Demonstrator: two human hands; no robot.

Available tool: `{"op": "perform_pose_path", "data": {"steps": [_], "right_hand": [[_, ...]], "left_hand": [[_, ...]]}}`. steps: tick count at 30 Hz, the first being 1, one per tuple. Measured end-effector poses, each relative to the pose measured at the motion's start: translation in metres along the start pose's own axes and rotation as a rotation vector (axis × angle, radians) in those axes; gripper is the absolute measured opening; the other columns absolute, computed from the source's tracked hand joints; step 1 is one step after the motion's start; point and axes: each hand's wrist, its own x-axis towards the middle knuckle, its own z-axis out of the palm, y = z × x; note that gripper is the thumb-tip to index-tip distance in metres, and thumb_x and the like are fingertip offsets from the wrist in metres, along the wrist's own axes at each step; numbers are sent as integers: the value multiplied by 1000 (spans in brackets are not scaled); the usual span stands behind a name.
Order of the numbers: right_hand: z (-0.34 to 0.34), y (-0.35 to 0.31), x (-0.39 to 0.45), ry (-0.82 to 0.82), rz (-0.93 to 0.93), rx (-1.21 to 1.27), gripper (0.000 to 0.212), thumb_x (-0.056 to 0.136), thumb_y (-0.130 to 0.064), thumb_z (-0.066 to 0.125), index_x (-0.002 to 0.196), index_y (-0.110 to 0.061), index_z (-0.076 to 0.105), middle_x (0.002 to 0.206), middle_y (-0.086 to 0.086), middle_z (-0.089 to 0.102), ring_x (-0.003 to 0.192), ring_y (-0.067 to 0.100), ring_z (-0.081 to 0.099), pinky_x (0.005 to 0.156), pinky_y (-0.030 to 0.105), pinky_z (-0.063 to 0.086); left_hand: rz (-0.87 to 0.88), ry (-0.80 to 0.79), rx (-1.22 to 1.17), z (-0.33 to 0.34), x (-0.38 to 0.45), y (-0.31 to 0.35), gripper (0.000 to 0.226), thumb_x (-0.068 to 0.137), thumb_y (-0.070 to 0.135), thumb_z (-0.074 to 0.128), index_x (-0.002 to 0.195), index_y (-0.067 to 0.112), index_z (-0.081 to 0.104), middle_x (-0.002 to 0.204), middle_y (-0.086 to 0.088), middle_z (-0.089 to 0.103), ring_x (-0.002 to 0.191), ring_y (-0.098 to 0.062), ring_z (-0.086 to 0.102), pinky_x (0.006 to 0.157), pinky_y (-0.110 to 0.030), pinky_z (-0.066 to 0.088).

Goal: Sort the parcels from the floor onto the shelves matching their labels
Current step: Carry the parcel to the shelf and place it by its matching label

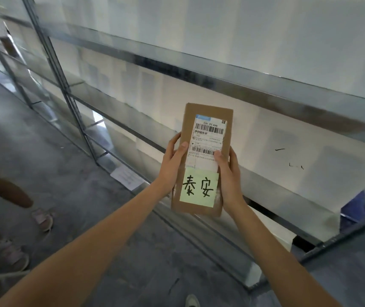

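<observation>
I hold a flat brown cardboard parcel [207, 116] upright in front of me with both hands. It carries a white shipping label [208, 138] with barcodes and a pale green sticky note [199, 188] with two handwritten characters. My left hand [172, 165] grips its left edge, thumb on the label. My right hand [230, 173] grips the right edge, thumb also on the label. The parcel is in the air before the metal shelves [177, 69].
The grey metal shelving runs diagonally from the upper left to the lower right, with an upright post [66, 89]. A white paper sheet [127, 177] lies at the shelf base. Another person's legs and shoes [42, 218] stand at the left. A blue object [354, 209] sits at the right.
</observation>
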Motion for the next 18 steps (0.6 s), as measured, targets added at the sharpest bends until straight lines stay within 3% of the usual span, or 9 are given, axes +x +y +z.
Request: {"op": "perform_pose_path", "data": {"steps": [6, 10, 15, 18], "right_hand": [[5, 9, 84, -56, 42, -13, 46, 100, -30, 62, 145, -26, 48, 115, -1, 77, 99, 20, 77, 73, 27, 62], [16, 12, 125, -128, 56, -30, 49, 99, -35, 65, 145, -27, 48, 120, 3, 76, 101, 22, 77, 82, 39, 63], [35, 27, 153, -195, 85, -65, 62, 87, -49, 70, 143, -34, 49, 121, 1, 75, 104, 25, 75, 91, 51, 61], [53, 34, 167, -249, 97, -74, 61, 90, -45, 69, 145, -31, 47, 122, 2, 74, 102, 21, 76, 87, 45, 63]], "left_hand": [[-11, 95, -4, 2, 68, -8, 41, 104, 25, 46, 144, 21, 38, 93, 14, 78, 84, -9, 75, 68, -22, 59], [-12, 172, -12, -5, 101, -11, 40, 103, 27, 48, 142, 24, 40, 97, 10, 78, 88, -13, 75, 75, -28, 60], [-4, 275, -19, -22, 118, -14, 43, 103, 23, 48, 145, 17, 39, 94, 10, 76, 81, -6, 74, 66, -20, 58], [-4, 319, -35, -40, 127, -13, 45, 103, 23, 48, 147, 18, 38, 97, 8, 76, 84, -8, 74, 68, -21, 58]]}}
